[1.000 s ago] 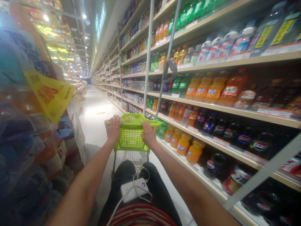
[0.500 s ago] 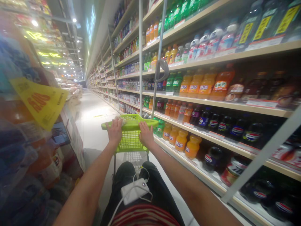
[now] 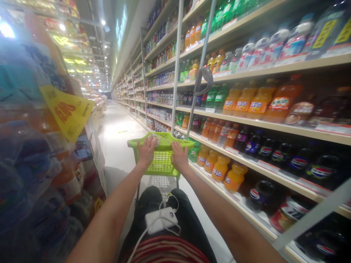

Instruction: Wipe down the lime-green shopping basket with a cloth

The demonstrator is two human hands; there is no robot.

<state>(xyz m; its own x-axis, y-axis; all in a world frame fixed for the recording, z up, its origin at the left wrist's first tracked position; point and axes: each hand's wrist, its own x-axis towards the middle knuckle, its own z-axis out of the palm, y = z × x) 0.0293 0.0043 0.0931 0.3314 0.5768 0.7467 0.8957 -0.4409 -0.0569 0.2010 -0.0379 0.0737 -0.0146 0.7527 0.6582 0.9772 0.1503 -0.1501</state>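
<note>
"On the far left, what do you see?"

"Blurred, wrapped bottles (image 3: 24, 164), with a yellow price sign (image 3: 67, 113) jutting out in front of them. Then a pale, shiny floor (image 3: 115, 126) runs far back, and tall shelves (image 3: 274, 124) line the right side."

"And the containers?"

"A green cart (image 3: 160, 160) stands on the floor between the two sides, just ahead of the person's dark trousers (image 3: 150, 199). Its grid walls show; its inside is mostly hidden. Right of it, low on the shelves, come orange bottles (image 3: 219, 170), with dark bottles (image 3: 298, 162) farther right."

"How are the fingers?"

"On the left hand (image 3: 146, 152) they're slightly apart, laid over the cart's near rim (image 3: 164, 147) against a pale crumpled piece (image 3: 155, 138); I can't tell how tightly they close. On the right hand (image 3: 179, 155) they bend over the same rim, close together. Their undersides are hidden, so I can't tell how firmly that one grips either."
</note>
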